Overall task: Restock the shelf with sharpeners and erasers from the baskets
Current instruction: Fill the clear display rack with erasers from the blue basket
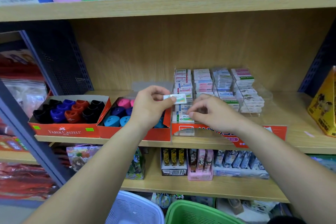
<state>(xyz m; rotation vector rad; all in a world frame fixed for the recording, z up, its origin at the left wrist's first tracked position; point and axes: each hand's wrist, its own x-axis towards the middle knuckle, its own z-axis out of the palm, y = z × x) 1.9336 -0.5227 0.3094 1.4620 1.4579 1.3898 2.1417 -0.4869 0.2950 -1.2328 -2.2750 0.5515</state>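
We are well into the restock, working at the middle shelf. Our left hand pinches one wrapped eraser between thumb and fingers, holding it just over the left column of the clear tray. Our right hand reaches into the front of that same column with its fingers bent, the tips on a packed eraser there. We cannot tell whether it grips the pack or only steadies it.

The sharpeners seem done, since both red boxes look full. The tray's four columns hold stacked erasers, with room left at the front on the right side.

Below, the lilac basket and the green basket show no stock in the parts we see, so we judge little remains beyond seating the eraser in hand.
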